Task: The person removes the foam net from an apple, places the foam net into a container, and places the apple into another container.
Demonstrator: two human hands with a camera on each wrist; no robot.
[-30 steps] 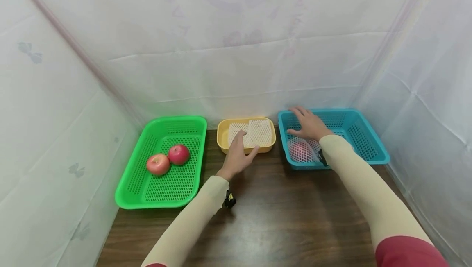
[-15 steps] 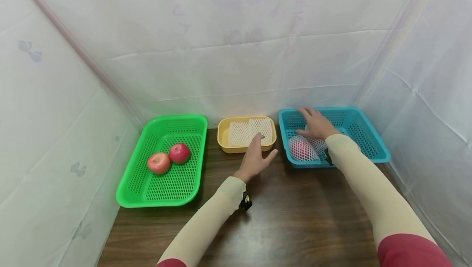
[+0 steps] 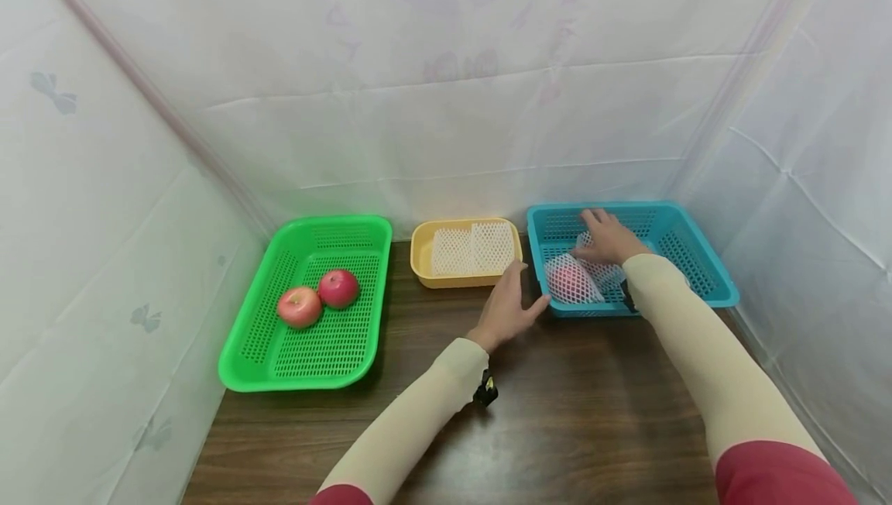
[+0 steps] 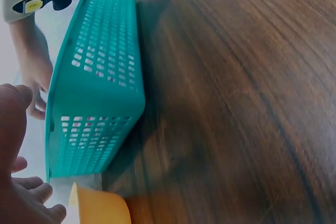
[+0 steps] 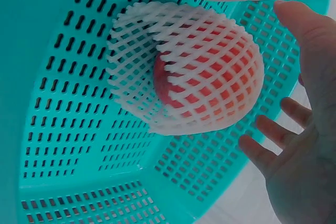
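Note:
Over the blue basket [image 3: 686, 257] hovers my right hand [image 3: 609, 242], thumb and fingers spread. Two apples in white foam nets lie in that basket: one netted apple [image 3: 571, 280] at its front left corner, another netted apple [image 3: 601, 266] partly under the hand. In the right wrist view the right hand [image 5: 299, 145] stands beside a netted apple [image 5: 215, 74], with a gap showing between fingers and net. My left hand [image 3: 505, 311], fingers extended, is near the basket's front left corner and holds nothing; the left wrist view shows its fingers [image 4: 37, 195] just outside the basket wall.
A yellow tray [image 3: 421, 257] with white foam nets [image 3: 474, 249] stands between the baskets, against the sheeted wall. At the left, a green basket [image 3: 237, 354] holds two bare apples [image 3: 338, 289]. The dark wooden table [image 3: 557, 427] extends in front.
My left hand has moved right, from in front of the yellow tray to the blue basket's corner. The right hand has shifted slightly right within the blue basket, uncovering more of the nets.

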